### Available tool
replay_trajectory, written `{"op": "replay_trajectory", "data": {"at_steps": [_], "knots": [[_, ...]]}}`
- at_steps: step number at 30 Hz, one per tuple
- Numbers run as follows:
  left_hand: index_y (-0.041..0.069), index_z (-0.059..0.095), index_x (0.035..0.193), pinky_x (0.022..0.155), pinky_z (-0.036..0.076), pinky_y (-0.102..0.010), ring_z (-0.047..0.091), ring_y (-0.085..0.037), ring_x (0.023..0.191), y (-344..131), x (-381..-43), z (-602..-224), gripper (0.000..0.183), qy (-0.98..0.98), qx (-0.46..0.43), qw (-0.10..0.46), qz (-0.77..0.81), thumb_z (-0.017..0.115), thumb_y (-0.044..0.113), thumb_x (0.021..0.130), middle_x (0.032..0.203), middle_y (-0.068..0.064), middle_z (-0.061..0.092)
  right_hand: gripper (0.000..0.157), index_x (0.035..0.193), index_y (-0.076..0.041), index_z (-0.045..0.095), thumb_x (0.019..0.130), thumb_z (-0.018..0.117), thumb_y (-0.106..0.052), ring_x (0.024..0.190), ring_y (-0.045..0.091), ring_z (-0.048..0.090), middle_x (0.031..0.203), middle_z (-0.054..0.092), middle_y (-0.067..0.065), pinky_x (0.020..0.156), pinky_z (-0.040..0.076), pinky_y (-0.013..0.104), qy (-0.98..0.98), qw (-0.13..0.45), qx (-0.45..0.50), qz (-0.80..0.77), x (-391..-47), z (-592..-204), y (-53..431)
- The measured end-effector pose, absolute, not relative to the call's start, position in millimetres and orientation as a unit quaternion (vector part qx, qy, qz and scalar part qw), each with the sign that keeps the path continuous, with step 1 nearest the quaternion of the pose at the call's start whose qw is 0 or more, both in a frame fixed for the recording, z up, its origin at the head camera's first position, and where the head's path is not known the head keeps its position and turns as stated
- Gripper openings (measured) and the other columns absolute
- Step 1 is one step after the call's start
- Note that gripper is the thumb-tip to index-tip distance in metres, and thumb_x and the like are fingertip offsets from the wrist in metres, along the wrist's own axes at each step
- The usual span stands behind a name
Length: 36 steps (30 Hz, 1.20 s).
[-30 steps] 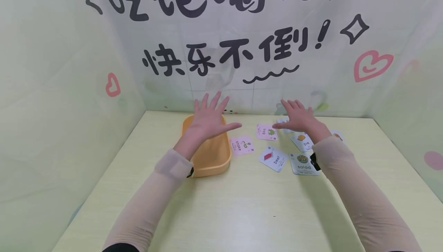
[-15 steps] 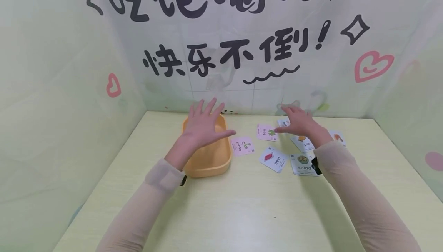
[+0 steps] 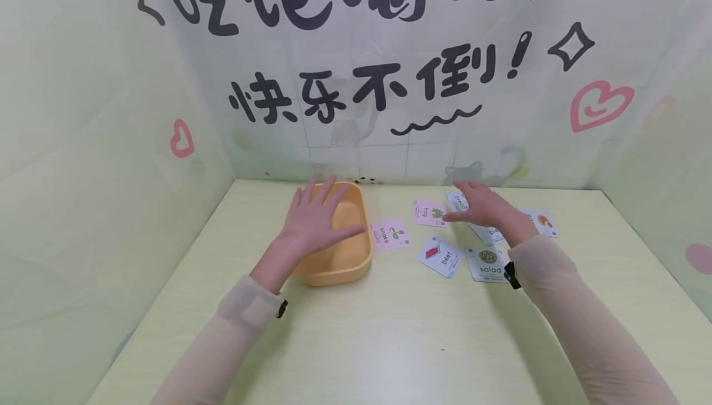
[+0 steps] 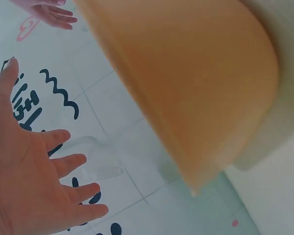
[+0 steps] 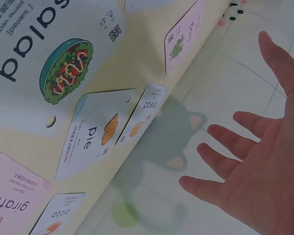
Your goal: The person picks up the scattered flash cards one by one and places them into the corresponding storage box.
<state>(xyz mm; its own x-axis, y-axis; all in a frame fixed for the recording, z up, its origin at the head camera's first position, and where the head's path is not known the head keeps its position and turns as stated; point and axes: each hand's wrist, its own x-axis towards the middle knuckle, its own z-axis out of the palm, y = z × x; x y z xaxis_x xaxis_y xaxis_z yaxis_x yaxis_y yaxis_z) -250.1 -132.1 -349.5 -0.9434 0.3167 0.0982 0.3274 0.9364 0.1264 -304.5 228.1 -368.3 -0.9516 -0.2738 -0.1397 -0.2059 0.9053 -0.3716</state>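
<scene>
My left hand (image 3: 311, 222) hovers palm down over the orange tray (image 3: 339, 278), fingers spread and nothing held. In the left wrist view the tray's side (image 4: 196, 88) stands apart from that hand. Above the cards at the right, my right hand (image 3: 481, 207) hangs with its fingers extended and holds nothing. Beneath and around it lie the frog card (image 3: 427, 213), bread card (image 3: 457, 200), pie card (image 3: 489, 234) and pizza card (image 3: 542, 222), partly covered in the head view. Nearer me are the salad card (image 3: 487, 264) and beef card (image 3: 440, 256).
A pink snake card (image 3: 389, 235) lies just right of the tray. The right wrist view also shows a pink giraffe card (image 5: 14, 191). A printed curtain (image 3: 356, 102) stands behind the pale table (image 3: 389, 343) and along its sides.
My left hand has moved left and toward me, staying over the tray. My right hand has lowered slightly and shifted a little right, uncovering more of the bread and pizza cards.
</scene>
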Motion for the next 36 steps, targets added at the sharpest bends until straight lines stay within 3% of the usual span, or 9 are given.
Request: {"op": "replay_trajectory", "data": {"at_steps": [10, 27, 36], "knots": [[0.022, 0.023, 0.16, 0.123, 0.009, -0.064, 0.01, -0.042, 0.154, -148, -244, -366, 0.1, -0.985, -0.156, 0.03, -0.073, 0.05, 0.08, 0.083, 0.168, -0.008, 0.016, 0.1, 0.158, -0.005, 0.021, 0.087, 0.068, -0.056, 0.147, 0.051, 0.022, 0.162, 0.021, 0.028, 0.116, 0.024, 0.068, 0.974, 0.114, -0.116, -0.16, -296, -374, 228], [0.017, 0.023, 0.16, 0.122, 0.012, -0.066, 0.008, -0.048, 0.153, -170, -232, -391, 0.102, -0.989, -0.127, -0.01, -0.072, 0.049, 0.08, 0.084, 0.168, -0.013, 0.012, 0.093, 0.157, -0.005, 0.028, 0.088, 0.07, -0.051, 0.147, 0.052, 0.022, 0.161, 0.023, 0.029, 0.116, 0.024, 0.069, 0.968, 0.132, -0.135, -0.164, -284, -387, 227], [0.015, 0.021, 0.16, 0.121, 0.012, -0.068, 0.007, -0.047, 0.153, -177, -229, -400, 0.104, -0.988, -0.118, -0.024, -0.091, 0.054, 0.077, 0.084, 0.169, -0.016, 0.009, 0.089, 0.153, -0.002, 0.035, 0.087, 0.071, -0.051, 0.144, 0.053, 0.028, 0.158, 0.031, 0.03, 0.115, 0.026, 0.069, 0.965, 0.132, -0.164, -0.159, -280, -394, 222]]}}
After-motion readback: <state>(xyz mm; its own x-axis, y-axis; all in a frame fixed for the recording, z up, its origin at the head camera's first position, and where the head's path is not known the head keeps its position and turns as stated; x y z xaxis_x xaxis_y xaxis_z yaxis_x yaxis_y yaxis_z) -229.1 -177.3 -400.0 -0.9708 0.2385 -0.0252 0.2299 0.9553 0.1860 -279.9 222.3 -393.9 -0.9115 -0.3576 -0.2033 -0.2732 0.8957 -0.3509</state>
